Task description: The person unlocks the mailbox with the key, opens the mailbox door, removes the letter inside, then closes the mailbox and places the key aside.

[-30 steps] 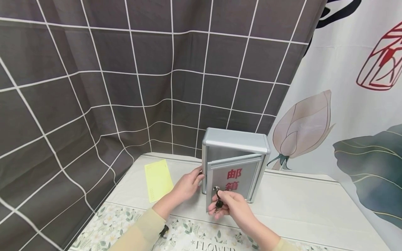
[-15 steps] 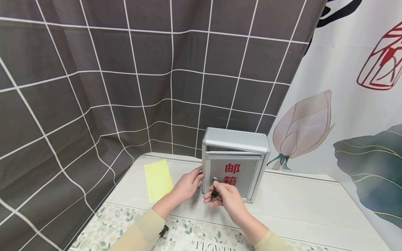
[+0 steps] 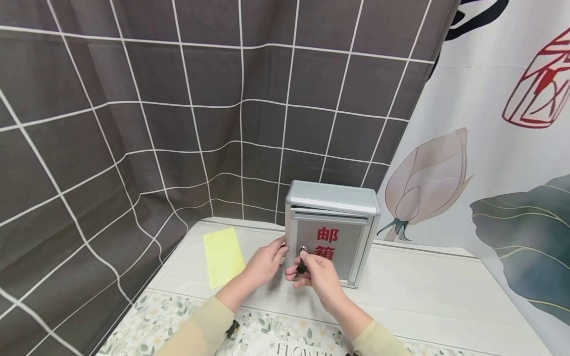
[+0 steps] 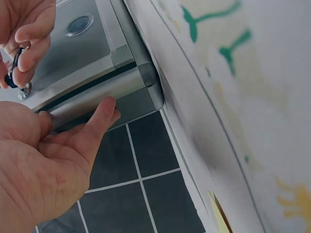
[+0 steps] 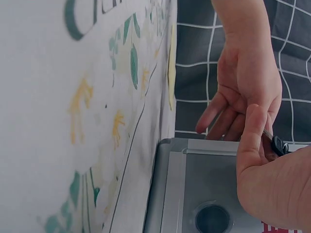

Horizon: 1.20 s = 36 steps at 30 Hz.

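A silver metal mailbox [image 3: 331, 194] with red characters stands upright on the table. Its front door [image 3: 349, 247] sits almost flush, with a thin dark gap along the top. At the lock on the door's left side, my right hand [image 3: 322, 281] pinches a key with a second key and black-headed pieces [image 3: 301, 268] dangling under the fingers. My left hand [image 3: 261, 267] rests against the box's left side, fingers extended along it, as the left wrist view shows close up on the side wall [image 4: 129, 82]. The key's tip is hidden in the lock.
A yellow envelope [image 3: 222, 257] lies flat on the table left of the mailbox. A dark curtain with white grid lines [image 3: 249, 123] hangs behind, and a white curtain with a lotus print [image 3: 427, 175] on the right. The pale tablecloth [image 3: 423, 291] has a floral strip at the front.
The mailbox door has swung from ajar to nearly closed, my right hand moving with it to the left and toward the box. The left hand has stayed against the side.
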Motion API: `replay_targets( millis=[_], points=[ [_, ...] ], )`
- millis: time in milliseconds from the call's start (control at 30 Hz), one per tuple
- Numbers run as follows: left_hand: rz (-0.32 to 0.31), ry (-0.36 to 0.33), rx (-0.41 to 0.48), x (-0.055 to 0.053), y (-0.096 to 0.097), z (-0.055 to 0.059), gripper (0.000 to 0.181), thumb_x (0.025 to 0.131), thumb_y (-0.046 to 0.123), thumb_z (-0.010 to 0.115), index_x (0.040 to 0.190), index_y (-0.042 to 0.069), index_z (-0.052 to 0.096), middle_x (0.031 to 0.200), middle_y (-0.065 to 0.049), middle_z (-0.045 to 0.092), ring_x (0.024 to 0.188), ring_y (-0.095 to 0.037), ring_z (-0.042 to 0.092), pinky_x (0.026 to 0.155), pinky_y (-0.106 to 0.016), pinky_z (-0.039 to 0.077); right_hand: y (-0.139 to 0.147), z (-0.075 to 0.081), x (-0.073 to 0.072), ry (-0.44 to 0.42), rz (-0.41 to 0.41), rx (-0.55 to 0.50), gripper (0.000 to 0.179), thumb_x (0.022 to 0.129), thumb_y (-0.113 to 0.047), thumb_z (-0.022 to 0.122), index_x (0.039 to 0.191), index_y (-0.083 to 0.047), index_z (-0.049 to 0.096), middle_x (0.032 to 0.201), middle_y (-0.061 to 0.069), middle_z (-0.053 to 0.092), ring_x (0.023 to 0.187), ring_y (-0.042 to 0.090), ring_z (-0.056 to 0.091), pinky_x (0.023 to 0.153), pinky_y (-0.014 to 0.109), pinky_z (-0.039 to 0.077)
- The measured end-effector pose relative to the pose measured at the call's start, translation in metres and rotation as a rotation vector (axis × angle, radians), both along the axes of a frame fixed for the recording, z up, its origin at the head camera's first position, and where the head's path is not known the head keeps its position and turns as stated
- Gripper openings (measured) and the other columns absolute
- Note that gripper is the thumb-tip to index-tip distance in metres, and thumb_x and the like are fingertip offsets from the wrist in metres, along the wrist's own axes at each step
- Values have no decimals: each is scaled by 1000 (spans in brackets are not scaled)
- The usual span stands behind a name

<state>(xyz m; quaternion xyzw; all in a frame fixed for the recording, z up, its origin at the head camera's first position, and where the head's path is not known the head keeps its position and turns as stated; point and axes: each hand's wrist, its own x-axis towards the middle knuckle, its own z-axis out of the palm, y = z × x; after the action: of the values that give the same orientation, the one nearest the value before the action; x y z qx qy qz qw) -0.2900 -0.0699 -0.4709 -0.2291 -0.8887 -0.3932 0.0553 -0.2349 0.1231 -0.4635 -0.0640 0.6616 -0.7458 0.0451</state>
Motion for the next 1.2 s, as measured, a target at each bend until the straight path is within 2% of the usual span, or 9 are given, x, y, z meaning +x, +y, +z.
replay_targets(
  millis=[300, 600, 1200],
  points=[
    [7, 24, -18, 0, -1, -1, 49, 121, 30, 49, 163, 6, 54, 137, -22, 76, 126, -43, 73, 112, -61, 57, -2, 0, -5, -13, -19, -4, 44, 118, -32, 56, 117, 11, 69, 97, 21, 82, 84, 24, 83, 68, 30, 69],
    [12, 19, -26, 1, -1, 1, 50, 121, 31, 50, 164, 5, 54, 133, -21, 77, 125, -40, 74, 110, -60, 58, -4, 1, -8, 10, -21, -1, 45, 118, -31, 55, 116, 12, 67, 97, 22, 82, 84, 25, 84, 67, 30, 68],
    [16, 24, -24, -1, -1, 0, 50, 121, 31, 50, 162, 4, 56, 136, -22, 76, 129, -42, 72, 112, -61, 56, -5, 4, -8, -6, -50, 1, 46, 117, -32, 60, 123, 13, 70, 100, 24, 82, 85, 27, 84, 65, 28, 67]
  ],
)
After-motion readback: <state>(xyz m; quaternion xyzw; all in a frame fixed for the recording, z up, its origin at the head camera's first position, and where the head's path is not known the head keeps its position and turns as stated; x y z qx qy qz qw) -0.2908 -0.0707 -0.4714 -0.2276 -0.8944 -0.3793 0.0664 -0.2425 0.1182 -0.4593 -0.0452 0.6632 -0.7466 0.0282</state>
